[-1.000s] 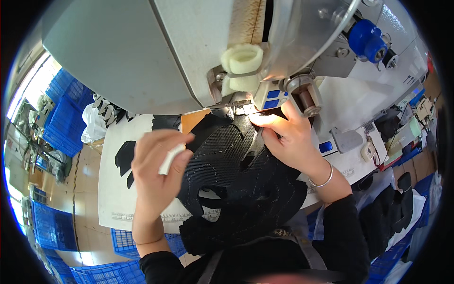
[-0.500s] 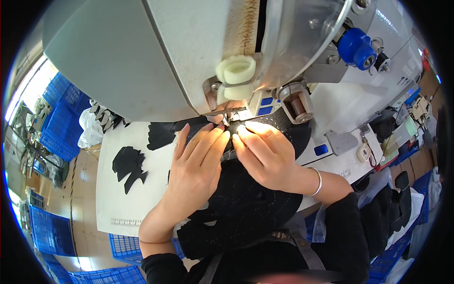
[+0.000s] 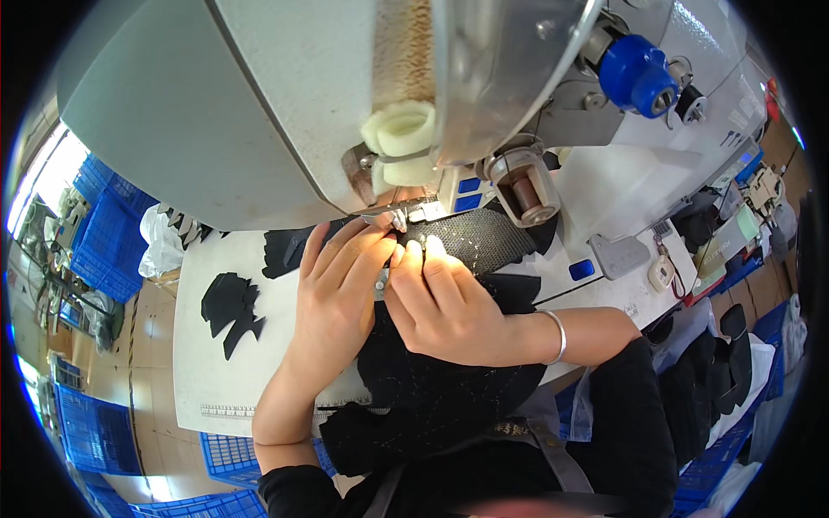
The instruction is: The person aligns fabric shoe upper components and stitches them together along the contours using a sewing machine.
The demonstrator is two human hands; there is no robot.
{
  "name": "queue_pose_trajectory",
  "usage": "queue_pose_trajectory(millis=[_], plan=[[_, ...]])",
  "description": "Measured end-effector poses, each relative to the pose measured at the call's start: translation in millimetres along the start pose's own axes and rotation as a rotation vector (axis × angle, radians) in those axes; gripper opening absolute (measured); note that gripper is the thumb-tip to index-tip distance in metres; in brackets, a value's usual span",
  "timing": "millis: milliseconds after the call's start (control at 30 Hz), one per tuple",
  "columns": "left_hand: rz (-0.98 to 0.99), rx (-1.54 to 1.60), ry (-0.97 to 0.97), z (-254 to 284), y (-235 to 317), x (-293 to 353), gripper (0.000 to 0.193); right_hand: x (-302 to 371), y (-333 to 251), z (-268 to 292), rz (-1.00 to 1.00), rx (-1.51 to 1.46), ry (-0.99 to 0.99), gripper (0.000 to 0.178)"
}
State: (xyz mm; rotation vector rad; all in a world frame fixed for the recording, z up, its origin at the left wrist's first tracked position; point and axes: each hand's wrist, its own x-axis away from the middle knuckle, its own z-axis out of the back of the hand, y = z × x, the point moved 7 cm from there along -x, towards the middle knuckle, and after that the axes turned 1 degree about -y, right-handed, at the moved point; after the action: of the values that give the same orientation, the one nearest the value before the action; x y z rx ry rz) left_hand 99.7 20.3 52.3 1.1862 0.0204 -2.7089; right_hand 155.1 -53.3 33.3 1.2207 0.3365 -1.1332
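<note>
Under the lit needle area of a sewing machine (image 3: 285, 52) lies black fabric, with a dark grey mesh part (image 3: 484, 242) to the right. My left hand (image 3: 341, 289) is at the fabric edge just left of the presser foot (image 3: 399, 220), its fingertips pinched on the cloth and the thumb hidden. Close beside it, my right hand (image 3: 453, 306) grips the same black fabric between bent fingers and thumb. More of this black fabric (image 3: 449, 397), with pale stitch lines, hangs over the front table edge toward my lap.
Cut black pieces (image 3: 231, 306) lie at the left on the white table (image 3: 194, 371). A thread spool (image 3: 527, 194) and a blue knob (image 3: 637, 76) sit on the machine. Blue crates (image 3: 95, 427) stand at the left; dark pieces (image 3: 704, 388) are piled at the right.
The view has shifted slightly. My right hand has come lower and closer to my left hand, and the fabric has turned, showing more mesh to the right of the needle.
</note>
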Motion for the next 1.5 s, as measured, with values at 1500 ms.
queue_pose_trajectory(millis=[1500], plan=[[-0.040, 0.147, 0.103, -10.4, -23.4, 0.1, 0.029, 19.8, 49.3, 10.7, -0.086, -0.646, 0.163, 0.008]])
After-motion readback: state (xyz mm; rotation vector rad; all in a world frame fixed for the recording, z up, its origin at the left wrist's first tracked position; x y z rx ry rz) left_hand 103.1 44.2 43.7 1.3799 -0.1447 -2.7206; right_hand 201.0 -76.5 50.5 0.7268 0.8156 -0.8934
